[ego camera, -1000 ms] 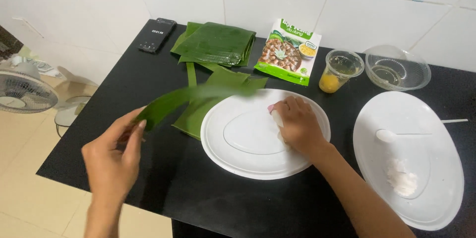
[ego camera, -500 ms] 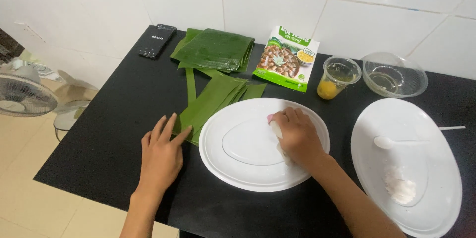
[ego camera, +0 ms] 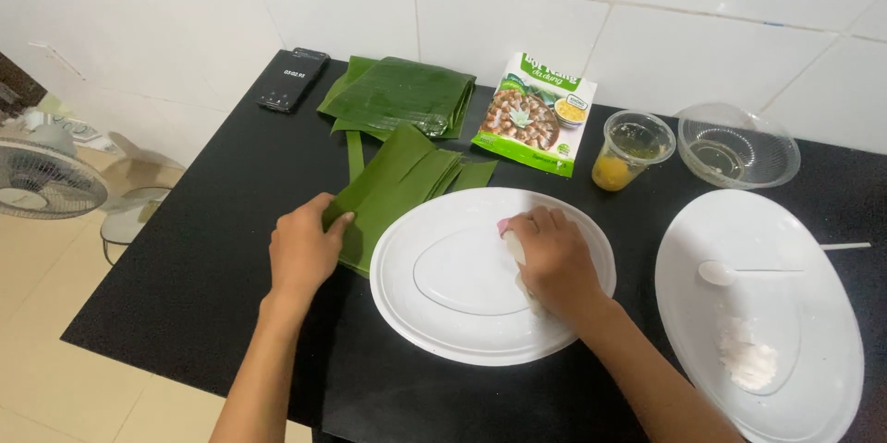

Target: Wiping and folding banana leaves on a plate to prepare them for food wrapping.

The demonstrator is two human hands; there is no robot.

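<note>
So here's my view looking down at the black table (ego camera: 185, 249). My left hand (ego camera: 303, 249) is lying flat on the near end of a stack of folded leaf strips (ego camera: 399, 186) — fingers together and pressing down, not gripping around anything. That stack's long axis runs diagonally, near-left end under my fingers and the far end pointing up and right toward the snack packet (ego camera: 536, 113). Its right edge sits just beside the rim of the big white oval plate (ego camera: 434, 318), maybe tucked slightly under; I can't tell.

My right hand (ego camera: 552, 263) is on that plate, curled over a small white cloth or wipe (ego camera: 515, 244) with a bit of pink showing — fingers closed on it, pressed against the plate surface.

Further back there's a bigger folded leaf bundle (ego camera: 402, 97) by the wall, a phone (ego camera: 293, 79) off to its left, a plastic cup (ego camera: 631, 149) with something yellow in it, and a clear bowl (ego camera: 737, 145). On the right, a second white plate (ego camera: 832, 314) holds a spoon (ego camera: 730, 271) and a small white heap (ego camera: 747, 355).
</note>
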